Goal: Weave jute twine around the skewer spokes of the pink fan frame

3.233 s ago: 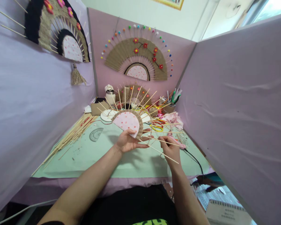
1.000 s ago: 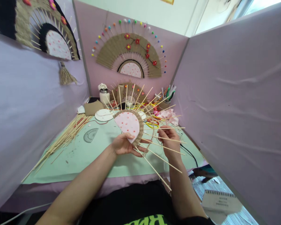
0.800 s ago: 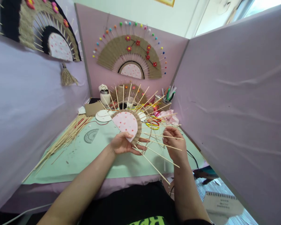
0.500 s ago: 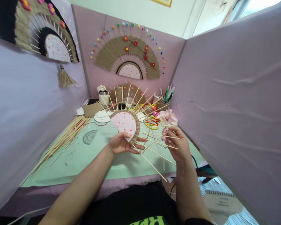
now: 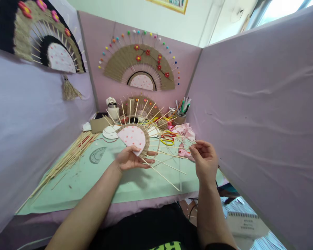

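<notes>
My left hand [image 5: 129, 159] grips a half-made fan [image 5: 133, 137] by its lower edge, thumb on the pink dotted half-disc and fingers behind. A band of brown twine [image 5: 146, 142] is woven round the half-disc. Thin wooden sticks [image 5: 169, 168] radiate from it, and a loose loop of twine [image 5: 159, 139] curves across several of them. My right hand [image 5: 205, 158] is closed in a pinch at the outer tip of one stick. Whether its fingertips hold that stick or some twine is hard to see.
Loose sticks [image 5: 65, 158] lie along the left of the green tabletop [image 5: 101, 187], near a protractor [image 5: 97, 155]. Yellow-handled scissors [image 5: 167, 141], pink cloth [image 5: 184, 131] and a pen holder [image 5: 179, 119] sit behind. Finished fans [image 5: 109, 62] hang on the partitions.
My right hand has moved outward from among the sticks to the stick tips, its fingers now pinched. My left hand still holds the fan. The whole view has shifted slightly.
</notes>
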Demonstrator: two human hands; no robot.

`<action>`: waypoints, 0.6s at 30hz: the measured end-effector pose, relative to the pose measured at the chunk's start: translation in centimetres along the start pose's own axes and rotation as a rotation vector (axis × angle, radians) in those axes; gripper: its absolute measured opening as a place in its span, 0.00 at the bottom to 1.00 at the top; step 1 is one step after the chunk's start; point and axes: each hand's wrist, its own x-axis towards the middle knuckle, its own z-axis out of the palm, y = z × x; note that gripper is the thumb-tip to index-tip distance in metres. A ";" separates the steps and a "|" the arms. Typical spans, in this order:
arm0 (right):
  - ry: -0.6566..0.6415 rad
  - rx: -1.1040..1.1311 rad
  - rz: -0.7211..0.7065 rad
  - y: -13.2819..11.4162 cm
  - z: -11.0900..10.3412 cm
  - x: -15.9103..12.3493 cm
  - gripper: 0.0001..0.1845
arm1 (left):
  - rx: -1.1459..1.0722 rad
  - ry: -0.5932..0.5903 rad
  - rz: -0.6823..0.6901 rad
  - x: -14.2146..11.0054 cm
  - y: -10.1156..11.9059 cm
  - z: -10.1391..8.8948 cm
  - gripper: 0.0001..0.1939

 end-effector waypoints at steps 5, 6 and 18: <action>-0.094 -0.016 0.018 0.8 -1.3 0.5 0.12 | 0.021 0.021 -0.004 0.0 -0.2 -0.1 0.23; -0.115 -0.004 0.040 1.1 -1.5 0.5 0.11 | 0.024 0.026 0.001 -0.1 -0.3 -0.1 0.23; -0.467 -0.293 -0.071 3.6 1.1 -0.2 0.04 | 0.061 0.023 -0.008 0.3 -1.4 0.9 0.23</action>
